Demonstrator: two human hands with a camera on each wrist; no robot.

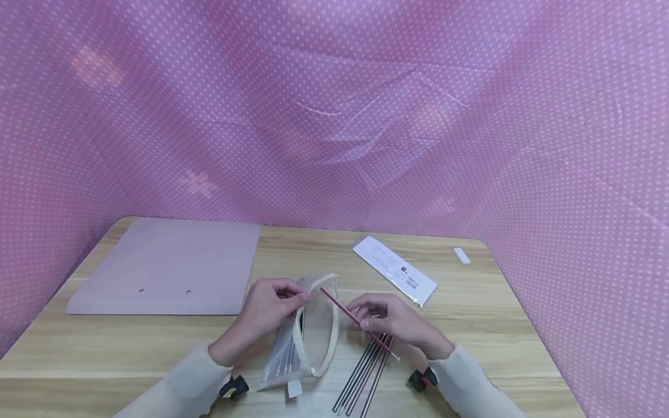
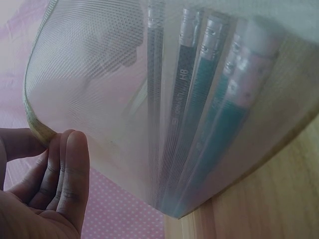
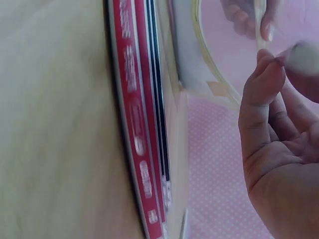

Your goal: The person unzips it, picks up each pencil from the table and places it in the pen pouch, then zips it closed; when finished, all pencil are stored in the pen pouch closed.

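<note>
My left hand [image 1: 266, 305] pinches the rim of a see-through mesh pencil pouch [image 1: 335, 325], whose zipped mouth gapes open toward the right. Several dark and green pencils [image 2: 192, 94] with silver ferrules show through the mesh in the left wrist view. Between thumb and fingers, my right hand [image 1: 392, 318] holds a red pencil [image 1: 340, 306], its far end at the pouch mouth and its eraser end pointing back toward me. Below that hand, several loose red and black pencils [image 1: 362, 374] lie fanned on the wooden table.
A pale flat board [image 1: 177, 261] with two small holes lies at the left. Behind my right hand is a white printed packet [image 1: 394, 270]. A small white block [image 1: 462, 256] sits near the right edge. Pink dotted cloth [image 1: 334, 145] hangs around the table [image 1: 496, 348].
</note>
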